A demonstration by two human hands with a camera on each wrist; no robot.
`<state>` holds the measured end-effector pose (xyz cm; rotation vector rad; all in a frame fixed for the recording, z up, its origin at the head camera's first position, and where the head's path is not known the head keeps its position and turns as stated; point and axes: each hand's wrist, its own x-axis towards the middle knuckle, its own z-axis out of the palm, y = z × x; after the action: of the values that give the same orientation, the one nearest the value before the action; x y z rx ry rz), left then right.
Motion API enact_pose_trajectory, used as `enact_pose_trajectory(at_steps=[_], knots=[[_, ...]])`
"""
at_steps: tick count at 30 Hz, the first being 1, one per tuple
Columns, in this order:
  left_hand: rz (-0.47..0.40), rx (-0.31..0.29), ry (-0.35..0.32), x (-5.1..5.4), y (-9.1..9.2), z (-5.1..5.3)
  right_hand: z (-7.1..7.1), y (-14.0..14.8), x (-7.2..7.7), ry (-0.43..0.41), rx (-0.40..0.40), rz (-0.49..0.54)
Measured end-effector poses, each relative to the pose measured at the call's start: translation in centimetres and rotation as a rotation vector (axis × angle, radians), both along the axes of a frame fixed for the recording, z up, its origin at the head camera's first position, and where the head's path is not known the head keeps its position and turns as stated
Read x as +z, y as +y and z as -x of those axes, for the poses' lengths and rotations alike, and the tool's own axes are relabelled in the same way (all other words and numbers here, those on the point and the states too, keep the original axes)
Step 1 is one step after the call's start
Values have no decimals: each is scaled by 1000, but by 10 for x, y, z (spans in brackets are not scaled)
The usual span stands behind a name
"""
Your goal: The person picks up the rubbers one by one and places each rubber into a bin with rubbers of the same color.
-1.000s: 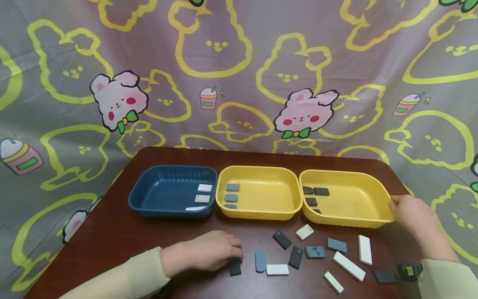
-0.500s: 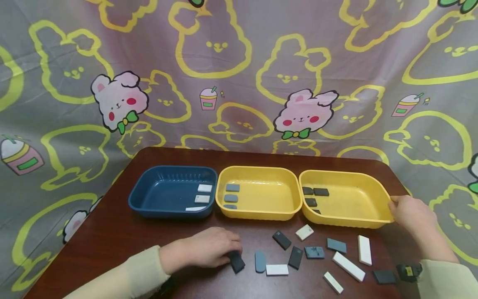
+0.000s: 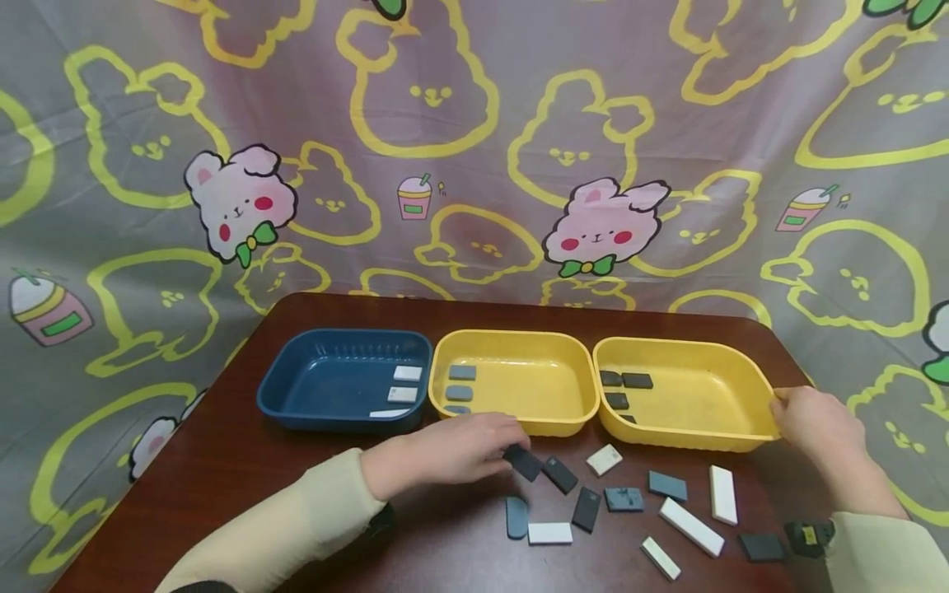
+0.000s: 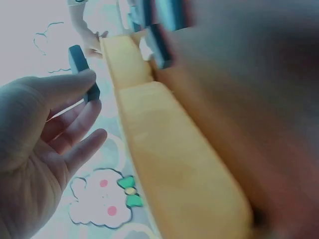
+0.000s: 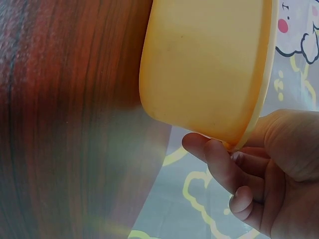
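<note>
My left hand (image 3: 461, 449) pinches a black rectangular block (image 3: 522, 463), which looks like an eraser, between thumb and fingers. It hangs in front of the middle yellow bin (image 3: 519, 427), and the left wrist view shows the block (image 4: 82, 69) tilted at the fingertips. My right hand (image 3: 819, 424) grips the right end of the right yellow bin (image 3: 689, 436); in the right wrist view its fingers curl under the rim (image 5: 249, 129). A few black blocks (image 3: 638, 380) lie inside that bin. Grey-blue blocks (image 3: 461, 393) lie in the middle bin, white ones (image 3: 403, 394) in the blue bin (image 3: 326, 420).
Several loose blocks lie before the bins: black (image 3: 586, 510), grey-blue (image 3: 624, 500) and white (image 3: 691, 527). The three bins stand side by side on a brown table (image 3: 245, 494). A patterned curtain (image 3: 474, 165) hangs behind it.
My left hand has lifted the black block from the table and carried it right and away from me, towards the bins. My right hand keeps its grip on the right yellow bin.
</note>
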<state>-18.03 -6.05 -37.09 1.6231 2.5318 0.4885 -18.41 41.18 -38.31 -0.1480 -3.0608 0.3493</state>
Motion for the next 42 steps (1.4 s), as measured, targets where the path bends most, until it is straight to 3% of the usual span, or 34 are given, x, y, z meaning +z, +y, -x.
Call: enact_pose_trajectory(at_steps=[3, 10, 15, 20, 24, 28, 35, 42], knots=[[-32, -16, 43, 9, 20, 6, 0, 0, -1, -7, -8, 0], [10, -22, 135, 41, 70, 24, 1, 1, -1, -15, -17, 3], [-7, -15, 115, 56, 105, 50, 0, 3, -1, -9, -10, 2], [77, 87, 131, 62, 139, 77, 0, 4, -3, -4, -16, -3], [142, 188, 96, 59, 166, 95, 1, 4, -3, -2, -26, -4], [199, 256, 53, 48, 190, 106, 1, 3, -4, 4, -21, -4], [292, 227, 89, 22, 218, 107, -1, 2, -5, 10, -29, -2], [384, 244, 160, 14, 233, 107, 0, 0, -4, 1, -56, 1]])
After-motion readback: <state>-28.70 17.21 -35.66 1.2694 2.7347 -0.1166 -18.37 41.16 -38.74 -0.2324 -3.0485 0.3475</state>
